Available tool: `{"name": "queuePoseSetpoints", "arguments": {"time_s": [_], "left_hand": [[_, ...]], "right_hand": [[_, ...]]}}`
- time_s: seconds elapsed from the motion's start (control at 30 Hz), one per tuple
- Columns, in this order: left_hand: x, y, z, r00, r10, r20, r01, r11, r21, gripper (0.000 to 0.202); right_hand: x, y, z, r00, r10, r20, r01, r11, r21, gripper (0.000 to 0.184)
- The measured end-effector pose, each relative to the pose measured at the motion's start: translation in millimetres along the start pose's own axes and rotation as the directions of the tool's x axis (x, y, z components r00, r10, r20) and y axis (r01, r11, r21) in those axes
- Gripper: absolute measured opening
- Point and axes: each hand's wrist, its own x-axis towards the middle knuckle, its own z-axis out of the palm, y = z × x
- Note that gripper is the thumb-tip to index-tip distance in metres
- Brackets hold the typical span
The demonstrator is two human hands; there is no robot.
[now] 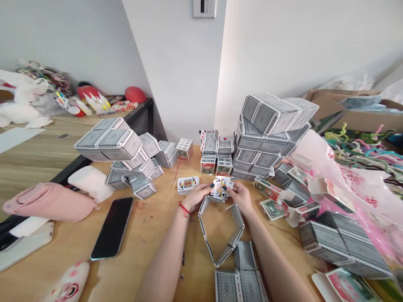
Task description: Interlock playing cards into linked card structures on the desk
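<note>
My left hand [197, 196] and my right hand [239, 195] meet at the far end of a ring of joined playing cards [231, 242] standing on edge on the wooden table [147, 235]. Both hands pinch a small fan of face-up cards [221, 187] at that end of the ring. A red thread circles my left wrist. A face-up card stack [188, 183] lies just left of my left hand. More grey-backed cards [239, 272] lie flat near my right forearm.
Card-built blocks [121, 155] are piled at left, a taller pile [267, 134] at back right, more [340, 243] at right. A black phone [112, 227], pink pouch [50, 201], paper roll [91, 181] and pink plastic bag [352, 184] lie around.
</note>
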Motion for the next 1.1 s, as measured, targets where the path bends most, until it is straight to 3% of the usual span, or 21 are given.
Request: {"name": "queuePoseSetpoints", "arguments": {"time_s": [0.47, 0.9, 1.1], "left_hand": [[9, 0, 6.0, 0.998, 0.066, 0.002, -0.066, 0.978, 0.197, 0.032], [7, 1, 16.9, 0.967, 0.142, -0.212, -0.067, 0.942, 0.328, 0.022], [9, -1, 16.7, 0.958, 0.142, -0.250, -0.051, 0.939, 0.339, 0.015]], "right_hand": [[-3, -5, 2, 1.000, 0.003, 0.004, -0.003, 1.000, 0.031, 0.034], [-1, -6, -2, 0.999, 0.020, 0.034, -0.024, 0.995, 0.096, 0.031], [-1, -7, -2, 0.998, 0.034, 0.048, -0.039, 0.994, 0.106, 0.033]]}}
